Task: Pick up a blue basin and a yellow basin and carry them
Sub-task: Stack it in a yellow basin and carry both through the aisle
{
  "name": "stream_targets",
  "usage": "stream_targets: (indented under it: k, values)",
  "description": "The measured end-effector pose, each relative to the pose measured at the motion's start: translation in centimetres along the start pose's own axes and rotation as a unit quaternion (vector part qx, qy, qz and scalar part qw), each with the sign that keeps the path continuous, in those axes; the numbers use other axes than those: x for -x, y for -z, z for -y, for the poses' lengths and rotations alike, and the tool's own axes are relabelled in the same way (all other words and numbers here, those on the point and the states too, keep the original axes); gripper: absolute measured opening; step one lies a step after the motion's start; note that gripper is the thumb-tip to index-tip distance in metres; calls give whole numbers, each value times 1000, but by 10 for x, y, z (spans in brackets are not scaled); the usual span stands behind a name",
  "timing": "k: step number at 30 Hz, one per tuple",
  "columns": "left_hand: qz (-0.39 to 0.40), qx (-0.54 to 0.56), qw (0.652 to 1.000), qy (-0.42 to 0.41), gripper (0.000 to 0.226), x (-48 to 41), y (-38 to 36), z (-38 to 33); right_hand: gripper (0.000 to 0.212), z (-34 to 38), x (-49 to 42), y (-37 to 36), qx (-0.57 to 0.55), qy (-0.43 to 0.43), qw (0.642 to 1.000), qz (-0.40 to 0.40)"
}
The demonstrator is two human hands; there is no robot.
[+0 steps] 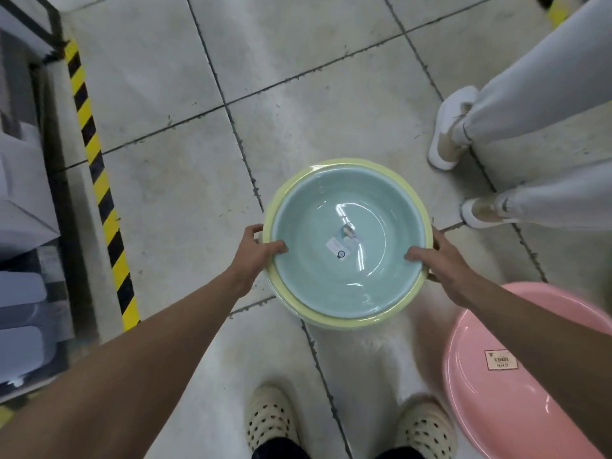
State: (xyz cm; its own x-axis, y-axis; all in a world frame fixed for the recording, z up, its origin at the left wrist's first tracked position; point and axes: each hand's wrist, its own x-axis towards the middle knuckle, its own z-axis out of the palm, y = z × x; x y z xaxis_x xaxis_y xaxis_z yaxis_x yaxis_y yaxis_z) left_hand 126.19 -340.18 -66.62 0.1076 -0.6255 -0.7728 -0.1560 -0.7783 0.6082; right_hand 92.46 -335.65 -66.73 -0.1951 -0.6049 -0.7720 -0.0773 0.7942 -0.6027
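A pale blue basin sits nested inside a yellow basin, whose rim shows as a ring around it. Both are held level above the tiled floor, in front of me. My left hand grips the stacked rims on the left side, thumb over the blue rim and fingers under. On the right side my right hand grips the rims the same way. A small label sticks to the bottom of the blue basin.
A pink basin lies on the floor at the lower right, partly under my right forearm. Another person's legs and white shoes stand at the right. A yellow-black striped strip and a shelf base run along the left.
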Motion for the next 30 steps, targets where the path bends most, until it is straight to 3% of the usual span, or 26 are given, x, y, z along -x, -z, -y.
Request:
stream_targets:
  k: [4,8,10,14,23,30]
  values:
    - [-10,-4,1000,-14,102,-9,-3,12,65,-13,-6,-3,-4,-23,1000,9]
    - [-9,-14,1000,-23,117,-14,0,18,101,-20,-10,-9,-35,-44,998,-7]
    - [6,-3,1000,-7,122,-14,0,18,109,-23,-13,-13,-55,-50,997,-14]
    - [39,-19,999,21,117,-19,2,14,107,-30,-24,-17,-92,-33,995,-33]
    - [16,-47,999,-18,105,20,7,-8,108,-12,25,-5,-110,2,991,-70]
    - [36,-78,995,-55,119,98,-13,-74,90,7,118,46,-146,12,984,-99]
